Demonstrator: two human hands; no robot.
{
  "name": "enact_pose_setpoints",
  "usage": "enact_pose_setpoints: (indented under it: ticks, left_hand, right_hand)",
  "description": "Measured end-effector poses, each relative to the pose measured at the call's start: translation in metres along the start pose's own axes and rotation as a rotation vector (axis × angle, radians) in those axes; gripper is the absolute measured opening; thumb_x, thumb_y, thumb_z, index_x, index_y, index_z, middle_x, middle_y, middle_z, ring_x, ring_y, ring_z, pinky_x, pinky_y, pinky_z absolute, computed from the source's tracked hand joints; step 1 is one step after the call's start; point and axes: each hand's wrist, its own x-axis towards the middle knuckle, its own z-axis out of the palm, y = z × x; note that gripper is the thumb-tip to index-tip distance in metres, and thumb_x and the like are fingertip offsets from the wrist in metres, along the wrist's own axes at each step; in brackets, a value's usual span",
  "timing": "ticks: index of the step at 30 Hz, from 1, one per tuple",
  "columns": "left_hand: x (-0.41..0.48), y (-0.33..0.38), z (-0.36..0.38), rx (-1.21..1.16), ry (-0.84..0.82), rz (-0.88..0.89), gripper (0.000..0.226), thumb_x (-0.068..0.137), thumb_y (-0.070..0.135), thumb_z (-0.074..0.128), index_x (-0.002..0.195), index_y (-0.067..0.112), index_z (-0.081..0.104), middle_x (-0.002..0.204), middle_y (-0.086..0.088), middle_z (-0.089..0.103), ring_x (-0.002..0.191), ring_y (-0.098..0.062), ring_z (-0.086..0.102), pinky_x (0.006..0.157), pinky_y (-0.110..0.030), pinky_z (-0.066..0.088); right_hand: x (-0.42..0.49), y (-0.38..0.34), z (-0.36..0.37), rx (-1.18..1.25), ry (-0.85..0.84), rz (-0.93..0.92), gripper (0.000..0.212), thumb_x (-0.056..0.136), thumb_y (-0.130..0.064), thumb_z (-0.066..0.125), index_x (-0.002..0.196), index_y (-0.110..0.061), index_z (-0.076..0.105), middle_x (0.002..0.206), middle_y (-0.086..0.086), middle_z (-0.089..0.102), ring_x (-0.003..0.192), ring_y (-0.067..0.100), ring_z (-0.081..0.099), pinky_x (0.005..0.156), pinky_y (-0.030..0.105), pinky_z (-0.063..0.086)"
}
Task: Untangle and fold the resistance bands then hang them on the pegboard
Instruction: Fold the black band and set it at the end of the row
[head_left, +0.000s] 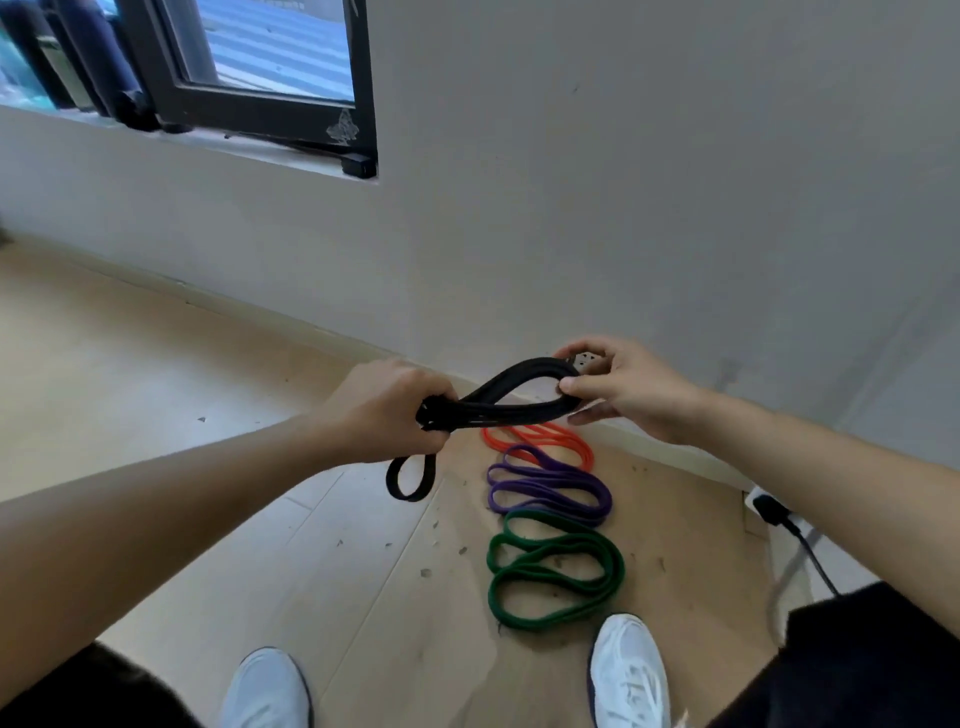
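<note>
Nearest are the person's white sneakers, the left sneaker (267, 691) and the right sneaker (628, 670), on a pale wooden floor (208, 338). Just ahead of the right one, three folded bands lie in a row running toward the wall: the green band (550, 621), then the purple band (550, 483), then the orange band (545, 435), each touching or slightly overlapping its neighbour. Above the far end of that row the black band (519, 402) is held in the air, gathered into several strands. The left hand (387, 410) is closed in a fist round one end, with a short loop hanging below it. The right hand (623, 389) pinches the bend at the other end between thumb and fingers. The band looks like flat rubber: light, limp and probably grippy rather than slick. It is also likely springy, so the folds will probably open unless every strand is clamped together. The safest hold seems to be across the whole bundle near a bend, leaving that loop free for a peg. Behind the right hand is a wall socket (584, 361), and further off a dark-framed window (260, 52). No pegboard is in view.
</note>
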Motion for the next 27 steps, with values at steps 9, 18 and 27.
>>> enact_pose_setpoints:
  ticks: [9,18,27]
  left_hand:
    - [-0.023,0.019,0.113,-0.009,-0.314,-0.027,0.025,0.075,0.041,0.070,0.098,0.032,0.072,0.076,0.011,0.067,0.073,-0.014,0.057,0.062,-0.028,0.047]
    - [-0.075,0.031,0.251,-0.131,-0.541,-0.056,0.028,0.078,0.039,0.066,0.105,0.033,0.070,0.084,0.010,0.069,0.081,-0.015,0.062,0.061,-0.024,0.036]
    - [-0.105,0.042,0.345,-0.228,-0.623,-0.122,0.033,0.075,0.043,0.069,0.107,0.033,0.067,0.089,0.009,0.072,0.084,-0.017,0.066,0.062,-0.029,0.049]
  right_hand:
    - [-0.011,0.131,0.040,0.035,0.055,0.303,0.023,0.089,0.011,0.064,0.105,-0.005,0.066,0.094,0.017,0.063,0.078,0.029,0.068,0.064,0.039,0.064]
    - [-0.053,0.281,0.085,0.060,0.088,0.606,0.021,0.088,0.009,0.068,0.102,-0.008,0.065,0.090,0.010,0.063,0.073,0.023,0.066,0.054,0.034,0.060]
    - [-0.065,0.356,0.100,-0.147,0.075,0.699,0.023,0.081,0.006,0.076,0.096,-0.010,0.067,0.089,0.009,0.066,0.082,0.030,0.067,0.068,0.043,0.061]
